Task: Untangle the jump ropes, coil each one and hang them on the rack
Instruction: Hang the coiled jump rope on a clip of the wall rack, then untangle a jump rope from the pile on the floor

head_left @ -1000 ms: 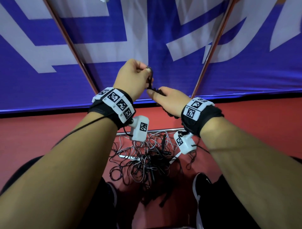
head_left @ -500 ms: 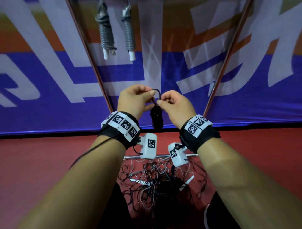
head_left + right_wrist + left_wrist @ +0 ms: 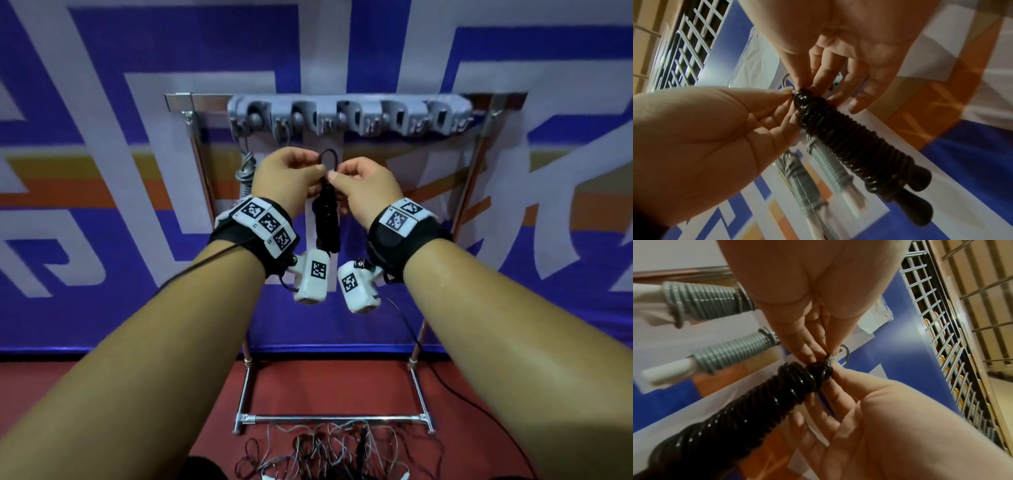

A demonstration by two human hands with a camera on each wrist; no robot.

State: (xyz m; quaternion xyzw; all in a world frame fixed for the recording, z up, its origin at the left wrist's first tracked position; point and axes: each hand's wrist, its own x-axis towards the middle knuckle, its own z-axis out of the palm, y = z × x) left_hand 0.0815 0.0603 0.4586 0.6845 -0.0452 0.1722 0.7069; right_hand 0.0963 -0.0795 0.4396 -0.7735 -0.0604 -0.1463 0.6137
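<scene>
A black jump rope (image 3: 327, 219), coiled tight round its handles, hangs upright between my hands, just below the rack's grey hooks (image 3: 370, 120). A small loop (image 3: 329, 158) stands up from its top. My left hand (image 3: 313, 166) pinches the loop's base from the left, and my right hand (image 3: 339, 176) pinches it from the right. In the left wrist view, the left hand (image 3: 818, 352) and right hand (image 3: 838, 369) meet at the top of the black coil (image 3: 777, 394). The right wrist view has the same black coil (image 3: 849, 142) hanging from both pinches.
Two grey coiled ropes (image 3: 245, 174) hang from the left hooks, close to my left hand. The rack's top bar (image 3: 342, 97) stands before a blue banner. A tangle of ropes (image 3: 329, 448) lies on the red floor by the base bar (image 3: 335, 418).
Both hands have risen with the black coiled rope toward the hooks. The view has tilted up, so the hook row shows and the floor tangle sits far below.
</scene>
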